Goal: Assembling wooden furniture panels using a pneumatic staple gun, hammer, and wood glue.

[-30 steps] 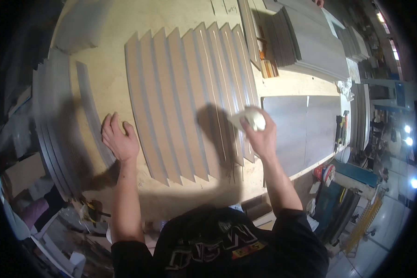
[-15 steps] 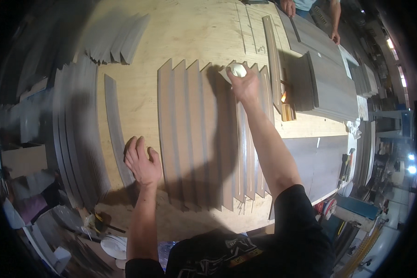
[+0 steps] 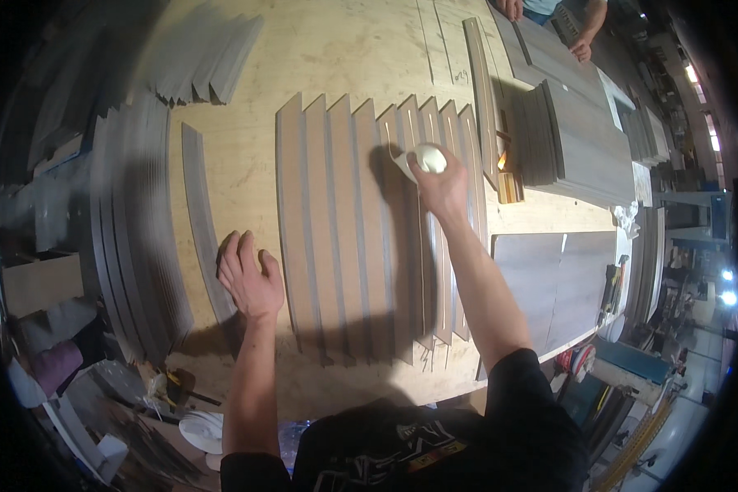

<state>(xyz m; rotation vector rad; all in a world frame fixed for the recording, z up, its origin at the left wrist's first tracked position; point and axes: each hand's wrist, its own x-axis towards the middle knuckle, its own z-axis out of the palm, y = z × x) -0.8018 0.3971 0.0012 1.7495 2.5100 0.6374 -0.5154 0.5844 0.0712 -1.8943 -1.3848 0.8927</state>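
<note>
Several long grey-brown slats [image 3: 336,221] lie side by side on a plywood bench [image 3: 320,49]. My right hand [image 3: 439,184] reaches out over the far part of the slats and is shut on a white wad of cloth [image 3: 425,158] pressed against them. My left hand [image 3: 250,279] rests flat with fingers spread on the bench, touching the left edge of the nearest slat, next to a single curved-looking slat [image 3: 198,213].
More grey slats are stacked at the left [image 3: 127,221] and far left corner [image 3: 209,61]. Grey panels [image 3: 582,148] and a flat board [image 3: 562,283] lie to the right. Another person's hands [image 3: 586,49] show at the far edge. Clutter and a white tub [image 3: 201,430] sit low left.
My right hand has swept the white cloth from the near end of the slats toward the far end. My left hand has stayed planted at the slats' left edge.
</note>
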